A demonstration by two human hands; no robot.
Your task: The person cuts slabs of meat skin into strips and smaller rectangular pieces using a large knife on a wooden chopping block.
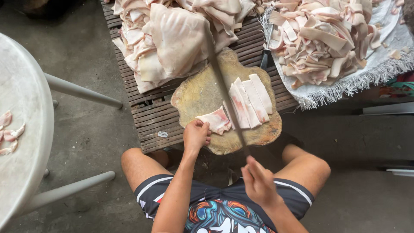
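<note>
Mid-slicing, the left hand [196, 134] pinned a pale pink slab of pork skin [214, 120] on the round worn wooden chopping block [196, 92] while the right hand [260, 181] gripped a long dark-bladed knife [224, 88], so the coming cut seemingly needed the blade clear of the pinning fingers.

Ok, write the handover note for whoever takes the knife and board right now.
Left hand: pins a pork skin piece on the round wooden board.
Right hand: grips the long knife, blade raised over the board.
Done: cut strips lie on the board; heap of strips on the cloth to the right.
Left: big uncut slabs piled behind the board.
</note>
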